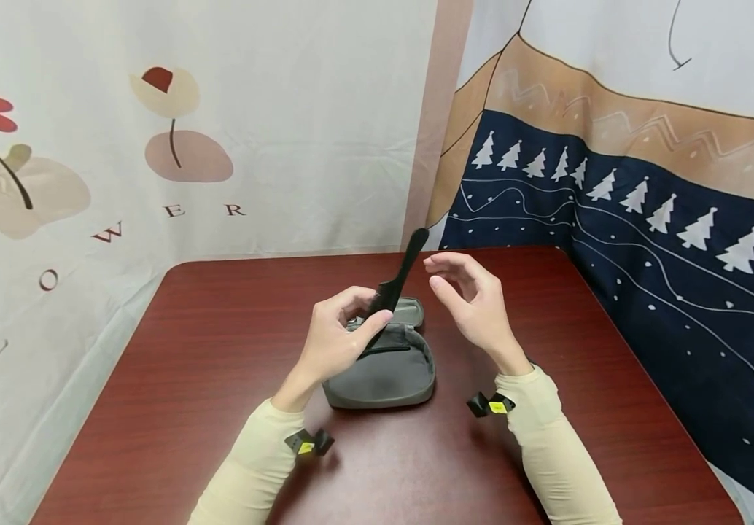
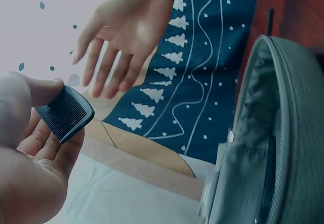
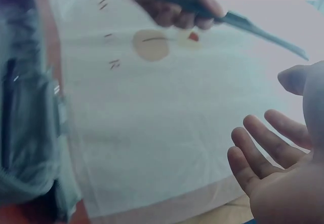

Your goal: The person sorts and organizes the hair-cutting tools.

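A black comb is pinched between the thumb and fingers of my left hand, its handle slanting up to the right. In the left wrist view the toothed end of the comb shows between thumb and fingers. My right hand is apart from the comb, just right of its handle tip, with fingers loosely bent and nothing held. Below both hands lies a grey zippered case, its lid folded back. In the left wrist view the case shows its lining and zipper edge.
The case stands on a reddish-brown wooden table. Behind the table hangs a white cloth printed with flowers and letters. A dark blue cloth with white trees hangs along the right side.
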`<state>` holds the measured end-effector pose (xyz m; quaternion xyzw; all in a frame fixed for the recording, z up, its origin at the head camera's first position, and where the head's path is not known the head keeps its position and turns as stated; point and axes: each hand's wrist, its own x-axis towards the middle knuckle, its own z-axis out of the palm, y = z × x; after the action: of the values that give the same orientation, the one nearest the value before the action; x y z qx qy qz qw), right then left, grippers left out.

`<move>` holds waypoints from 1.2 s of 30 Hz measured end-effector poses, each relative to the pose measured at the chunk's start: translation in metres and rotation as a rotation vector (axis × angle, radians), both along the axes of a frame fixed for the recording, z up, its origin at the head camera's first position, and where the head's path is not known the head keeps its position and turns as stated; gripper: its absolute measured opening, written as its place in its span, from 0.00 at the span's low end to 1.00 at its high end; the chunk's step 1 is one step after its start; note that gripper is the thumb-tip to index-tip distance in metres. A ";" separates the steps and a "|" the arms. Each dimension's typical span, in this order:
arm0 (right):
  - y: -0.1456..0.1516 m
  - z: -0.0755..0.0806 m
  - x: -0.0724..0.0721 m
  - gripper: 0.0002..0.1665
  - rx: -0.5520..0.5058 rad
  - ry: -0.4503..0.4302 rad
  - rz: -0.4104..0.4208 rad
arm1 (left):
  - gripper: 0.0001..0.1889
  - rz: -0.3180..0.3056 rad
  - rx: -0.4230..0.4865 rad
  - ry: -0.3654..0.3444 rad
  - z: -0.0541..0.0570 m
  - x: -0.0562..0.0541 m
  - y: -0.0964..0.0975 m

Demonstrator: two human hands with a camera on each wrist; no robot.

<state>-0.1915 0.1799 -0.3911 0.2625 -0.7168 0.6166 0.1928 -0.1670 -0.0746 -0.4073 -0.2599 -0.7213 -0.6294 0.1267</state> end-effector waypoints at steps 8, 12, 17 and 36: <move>-0.003 0.014 0.012 0.19 -0.089 0.013 0.028 | 0.10 -0.001 0.014 -0.021 0.005 0.000 0.011; -0.004 0.016 0.016 0.19 -0.117 -0.017 0.062 | 0.10 0.003 0.007 -0.030 0.005 0.001 0.013; -0.006 0.015 0.017 0.20 -0.127 -0.089 0.087 | 0.10 0.008 0.004 -0.040 0.007 0.003 0.014; -0.014 0.007 0.016 0.16 -0.093 -0.338 0.072 | 0.10 -0.017 -0.026 -0.151 0.010 0.007 0.013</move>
<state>-0.1753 0.1658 -0.3837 0.1714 -0.7000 0.6907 0.0593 -0.1602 -0.0614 -0.3977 -0.2194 -0.7349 -0.6386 0.0633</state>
